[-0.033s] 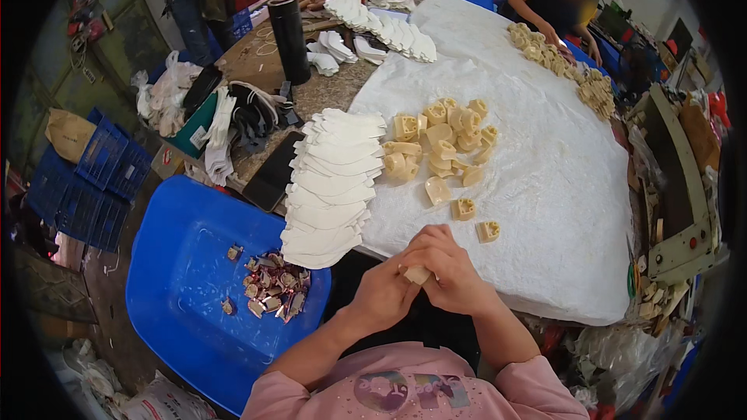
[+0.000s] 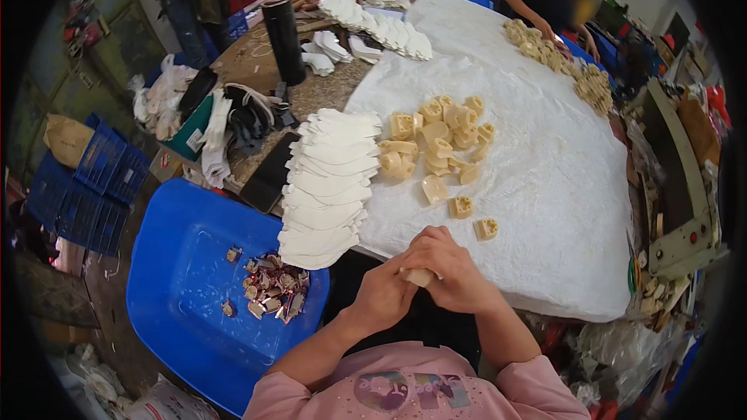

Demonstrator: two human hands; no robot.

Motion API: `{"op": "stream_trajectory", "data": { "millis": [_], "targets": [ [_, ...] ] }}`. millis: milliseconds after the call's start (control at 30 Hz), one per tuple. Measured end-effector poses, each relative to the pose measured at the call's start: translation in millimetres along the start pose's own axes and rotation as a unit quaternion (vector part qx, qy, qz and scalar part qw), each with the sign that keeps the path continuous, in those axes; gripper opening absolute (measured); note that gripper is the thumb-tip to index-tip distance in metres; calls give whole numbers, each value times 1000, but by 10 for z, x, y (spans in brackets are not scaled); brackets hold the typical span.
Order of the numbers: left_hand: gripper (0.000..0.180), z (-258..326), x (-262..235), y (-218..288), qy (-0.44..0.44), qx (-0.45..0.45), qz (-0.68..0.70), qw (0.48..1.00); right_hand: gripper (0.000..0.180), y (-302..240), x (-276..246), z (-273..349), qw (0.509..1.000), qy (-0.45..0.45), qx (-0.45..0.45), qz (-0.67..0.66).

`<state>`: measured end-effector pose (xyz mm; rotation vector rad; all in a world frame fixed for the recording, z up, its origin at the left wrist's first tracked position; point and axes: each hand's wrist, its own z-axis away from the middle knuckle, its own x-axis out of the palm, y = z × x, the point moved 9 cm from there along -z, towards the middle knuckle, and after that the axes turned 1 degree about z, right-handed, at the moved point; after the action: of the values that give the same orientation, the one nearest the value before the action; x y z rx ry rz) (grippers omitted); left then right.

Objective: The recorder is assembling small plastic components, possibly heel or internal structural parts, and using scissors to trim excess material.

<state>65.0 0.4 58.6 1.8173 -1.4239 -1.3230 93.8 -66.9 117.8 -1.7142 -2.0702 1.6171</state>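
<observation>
At the near edge of the table, my left hand (image 2: 380, 294) and my right hand (image 2: 457, 278) are closed together around a small beige piece (image 2: 420, 277). Only its pale end shows between the fingers; the rest is covered by them. Beyond my hands, on white sheeting (image 2: 537, 194), lies a loose heap of beige moulded plastic pieces (image 2: 440, 140). Two single pieces, one of them a hollow beige piece (image 2: 486, 229), lie closest to my right hand. Left of the heap, overlapping white curved sheets (image 2: 327, 187) are spread in a long row.
A blue tub (image 2: 187, 264) at my left holds several shiny reddish pieces (image 2: 274, 289). Behind it are a dark flat slab (image 2: 268, 175), a green bin (image 2: 191, 136) and a black cylinder (image 2: 284, 40). A co-worker (image 2: 545, 4) handles beige pieces at the far right; another person stands far left.
</observation>
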Motion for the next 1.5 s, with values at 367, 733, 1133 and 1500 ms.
{"op": "stream_trajectory", "data": {
  "millis": [367, 733, 1133, 1500],
  "targets": [
    [40, 69, 165, -758, 122, -291, 437, 842, 43, 1235, -1062, 1107, 907, 198, 302, 216],
    [41, 18, 295, -674, 96, -277, 477, 829, 31, 1173, -857, 954, 866, 132, 343, 338],
    [39, 108, 290, -752, 80, -299, 437, 844, 34, 1130, -944, 1106, 879, 203, 240, 359],
    [37, 97, 273, -696, 60, -282, 427, 857, 47, 1234, -993, 1188, 879, 254, 265, 304]
  ]
}}
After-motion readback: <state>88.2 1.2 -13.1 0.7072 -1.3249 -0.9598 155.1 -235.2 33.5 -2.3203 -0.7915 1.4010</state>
